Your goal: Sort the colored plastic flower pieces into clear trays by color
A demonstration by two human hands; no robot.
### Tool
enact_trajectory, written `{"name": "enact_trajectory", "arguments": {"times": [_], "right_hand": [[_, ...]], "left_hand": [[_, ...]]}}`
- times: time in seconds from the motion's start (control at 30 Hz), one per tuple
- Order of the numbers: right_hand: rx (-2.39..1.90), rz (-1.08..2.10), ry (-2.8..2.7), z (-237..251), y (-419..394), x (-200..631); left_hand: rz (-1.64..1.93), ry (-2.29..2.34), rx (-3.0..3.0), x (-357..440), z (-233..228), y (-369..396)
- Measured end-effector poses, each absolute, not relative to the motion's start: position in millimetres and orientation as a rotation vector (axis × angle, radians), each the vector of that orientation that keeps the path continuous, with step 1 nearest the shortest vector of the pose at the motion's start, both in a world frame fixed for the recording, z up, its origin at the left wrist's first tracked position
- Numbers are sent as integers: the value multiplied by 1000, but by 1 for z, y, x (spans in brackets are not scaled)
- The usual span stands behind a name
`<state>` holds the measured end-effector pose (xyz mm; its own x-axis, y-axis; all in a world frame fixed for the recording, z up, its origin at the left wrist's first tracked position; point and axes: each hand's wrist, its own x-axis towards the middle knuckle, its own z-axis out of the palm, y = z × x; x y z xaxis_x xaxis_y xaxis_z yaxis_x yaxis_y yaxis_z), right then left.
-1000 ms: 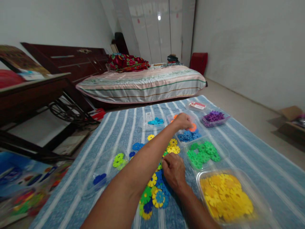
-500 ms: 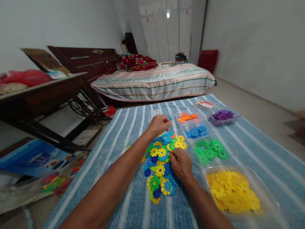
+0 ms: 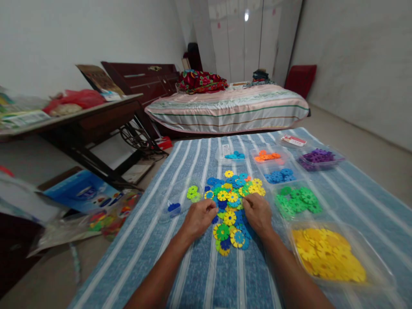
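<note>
A mixed pile of notched plastic flower discs (image 3: 229, 218) in yellow, green and several blues lies in the middle of the striped cloth. At its left edge is my left hand (image 3: 200, 216), fingers drawn together in a pinch. My right hand (image 3: 258, 213) is curled closed against the pile's right side, knuckles up. What either set of fingertips holds, if anything, is hidden. Left of the pile, a clear tray (image 3: 165, 209) carries a few dark blue discs (image 3: 174, 207) and lime green discs (image 3: 193, 194). Light blue discs (image 3: 236, 155) sit in another tray behind the pile.
Along the right stand clear trays with orange discs (image 3: 266, 156), blue discs (image 3: 279, 176), green discs (image 3: 299, 201), purple discs (image 3: 317, 158) and yellow discs (image 3: 328, 253). A red-and-white card (image 3: 293, 140) lies at the back. Beyond are a bed (image 3: 225, 107) and a side table (image 3: 93, 112).
My left hand has drawn back from beside the light blue tray to the pile's left edge. My right hand stays at the pile's right side. The view has turned slightly left.
</note>
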<state>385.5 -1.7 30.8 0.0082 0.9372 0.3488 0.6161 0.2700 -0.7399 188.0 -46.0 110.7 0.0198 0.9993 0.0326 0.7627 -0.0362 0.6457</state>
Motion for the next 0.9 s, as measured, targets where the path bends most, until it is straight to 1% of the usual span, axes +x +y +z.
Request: {"name": "enact_trajectory", "arguments": {"times": [0.13, 0.27, 0.37, 0.5, 0.73, 0.9], "right_hand": [[-1431, 467, -1705, 31, -1, 386], [-1426, 466, -1704, 28, 0, 386], [-1419, 465, -1699, 25, 0, 386], [-1417, 465, -1696, 25, 0, 386], [-1432, 486, -1710, 25, 2, 388], [-1407, 510, -1710, 25, 1, 389]], "left_hand": [[689, 1881, 1943, 191, 102, -43], [690, 1880, 2193, 203, 95, -26], [568, 1862, 2318, 213, 87, -17], [418, 1867, 2317, 217, 76, -20], [572, 1768, 2303, 199, 64, -40], [656, 1797, 2284, 202, 69, -45]]}}
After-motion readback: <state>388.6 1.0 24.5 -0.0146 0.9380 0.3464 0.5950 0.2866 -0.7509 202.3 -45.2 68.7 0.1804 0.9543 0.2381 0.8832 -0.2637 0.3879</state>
